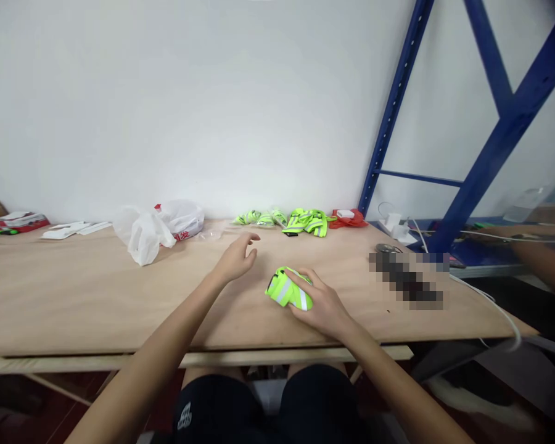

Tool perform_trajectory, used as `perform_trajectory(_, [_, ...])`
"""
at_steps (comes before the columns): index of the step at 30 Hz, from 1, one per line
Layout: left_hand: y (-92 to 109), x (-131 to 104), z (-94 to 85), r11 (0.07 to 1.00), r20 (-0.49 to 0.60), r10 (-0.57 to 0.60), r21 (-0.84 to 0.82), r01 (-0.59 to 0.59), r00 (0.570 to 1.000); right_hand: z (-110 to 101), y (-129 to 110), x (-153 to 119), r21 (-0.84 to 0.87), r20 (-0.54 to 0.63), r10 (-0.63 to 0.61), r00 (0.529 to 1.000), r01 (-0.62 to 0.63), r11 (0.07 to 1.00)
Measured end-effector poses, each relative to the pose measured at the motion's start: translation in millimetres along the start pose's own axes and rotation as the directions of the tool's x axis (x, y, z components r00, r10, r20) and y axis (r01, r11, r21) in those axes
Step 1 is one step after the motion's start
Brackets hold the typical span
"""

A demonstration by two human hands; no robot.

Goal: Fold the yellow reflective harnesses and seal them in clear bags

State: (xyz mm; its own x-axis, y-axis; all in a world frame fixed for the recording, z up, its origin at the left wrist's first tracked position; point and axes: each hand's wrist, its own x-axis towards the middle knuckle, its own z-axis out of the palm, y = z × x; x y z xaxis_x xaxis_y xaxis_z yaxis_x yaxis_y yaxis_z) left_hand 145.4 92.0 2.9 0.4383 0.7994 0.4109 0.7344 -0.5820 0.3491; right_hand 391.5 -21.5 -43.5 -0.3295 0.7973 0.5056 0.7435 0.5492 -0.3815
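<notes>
My right hand (321, 302) is wrapped round a folded neon-yellow reflective vest (284, 288) with silver stripes, near the table's front edge. The bundle is compact, and its right side is partly hidden by my fingers. To the left of it, my left hand (237, 256) hovers over the tabletop with thumb and fingers apart, holding nothing. Beyond my hands, a looser heap of the same neon reflective material (309, 221) lies near the wall. Beside that heap are several small bundles in clear plastic (261, 217).
White plastic bags (150, 231) sit at the back left of the wooden table (74, 296), near flat clear bags (210, 231). An orange-red bundle (349, 218) lies at the back right. A blue metal frame (485, 160) and white cable (499, 308) border the right side.
</notes>
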Motion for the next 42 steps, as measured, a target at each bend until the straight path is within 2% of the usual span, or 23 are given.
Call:
perform_trajectory(2, [-32.0, 27.2, -2.2, 0.978, 0.023, -0.065, 0.198, 0.059, 0.998, -3.8, 6.0, -0.4, -0.013, 0.006, 0.022, 1.0, -0.022, 1.0])
perform_trajectory(4, [-61.7, 49.4, 0.6, 0.949, 0.029, -0.134, 0.293, 0.119, 0.991, -6.8, 11.3, -1.4, -0.015, 0.003, 0.044, 0.999, -0.044, 0.999])
perform_trajectory(7, [-95.5, 69.1, 10.9, 0.886, 0.043, -0.248, 0.414, 0.208, 0.968, -9.7, 17.0, -4.0, 0.012, 0.018, 0.064, 0.998, -0.064, 0.998])
perform_trajectory(10, [-115.2, 76.7, 21.2, 0.836, 0.065, -0.331, 0.483, 0.261, 0.941, -9.8, 20.9, -5.7, 0.032, 0.041, 0.052, 0.998, -0.054, 0.998])
perform_trajectory(13, [-121.9, 77.1, 25.2, 0.823, 0.077, -0.329, 0.512, 0.246, 0.941, -10.3, 21.8, -5.7, 0.033, 0.051, 0.048, 0.998, -0.049, 0.998])
perform_trajectory(17, [-112.8, 72.4, 19.0, 0.84, 0.072, -0.243, 0.514, 0.173, 0.967, -14.3, 17.9, -6.8, 0.047, 0.063, 0.064, 0.996, -0.067, 0.997])
perform_trajectory(20, [-93.8, 67.3, 11.1, 0.859, 0.08, -0.138, 0.507, 0.079, 0.987, -16.9, 15.3, -9.2, 0.059, 0.046, 0.065, 0.997, -0.068, 0.996])
perform_trajectory(23, [-61.3, 52.3, 5.9, 0.864, 0.091, -0.023, 0.502, -0.026, 0.996, -17.7, 14.9, -11.5, 0.06, 0.03, 0.062, 0.998, -0.064, 0.996])
perform_trajectory(26, [-17.2, 21.7, 6.0, 0.859, 0.122, 0.095, 0.491, -0.144, 0.988, -18.0, 17.4, -13.0, 0.084, 0.024, 0.065, 0.998, -0.067, 0.994])
perform_trajectory(28, [12.3, -1.3, 6.9, 0.855, 0.178, 0.257, 0.415, -0.309, 0.95, -19.6, 21.3, -13.9, 0.111, 0.015, 0.062, 0.998, -0.063, 0.992])
perform_trajectory(30, [35.5, -17.9, 5.4, 0.852, 0.23, 0.398, 0.265, -0.451, 0.888, -23.3, 27.5, -15.2, 0.128, 0.013, 0.057, 0.998, -0.059, 0.99])
perform_trajectory(32, [47.7, -23.0, 1.3, 0.844, 0.265, 0.498, 0.07, -0.532, 0.825, -29.2, 35.9, -17.1, 0.132, 0.016, 0.067, 0.998, -0.069, 0.989])
perform_trajectory(33, [49.2, -21.5, -0.8, 0.845, 0.273, 0.518, -0.015, -0.534, 0.811, -32.7, 40.7, -18.3, 0.13, 0.018, 0.081, 0.997, -0.083, 0.988])
perform_trajectory(35, [44.8, -12.7, -2.2, 0.873, 0.296, 0.486, -0.11, -0.475, 0.823, -39.7, 50.3, -21.2, 0.127, 0.014, 0.121, 0.993, -0.122, 0.984])
perform_trajectory(38, [29.5, 4.4, 6.5, 0.944, 0.392, 0.327, -0.088, -0.319, 0.86, -47.2, 61.1, -25.1, 0.157, 0.005, 0.179, 0.984, -0.178, 0.971])
perform_trajectory(40, [19.2, 13.1, 15.6, 0.97, 0.475, 0.229, -0.042, -0.238, 0.85, -49.1, 64.1, -26.7, 0.192, -0.002, 0.202, 0.979, -0.198, 0.961])
perform_trajectory(42, [8.8, 18.3, 20.8, 0.985, 0.511, 0.154, -0.008, -0.175, 0.846, -49.7, 64.1, -27.3, 0.221, -0.007, 0.223, 0.975, -0.216, 0.951])
